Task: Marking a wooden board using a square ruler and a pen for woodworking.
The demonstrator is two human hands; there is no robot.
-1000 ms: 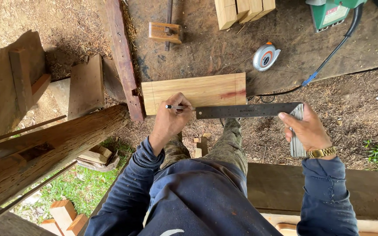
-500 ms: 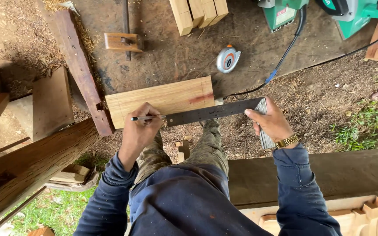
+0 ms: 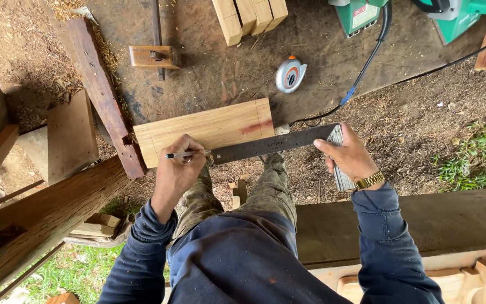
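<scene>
Pencil gripped in left hand; right hand clasps square.

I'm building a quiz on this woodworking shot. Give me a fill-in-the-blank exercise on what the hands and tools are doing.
1. The left hand holds a ____ against the blade of the metal square.
2. The right hand grips the square at its ____ end.
3. The blade lies along the near edge of the pale wooden ____.
4. Beyond the board, on the ground, lies a round tape ____.

Missing words: pencil; handle; board; measure
</scene>
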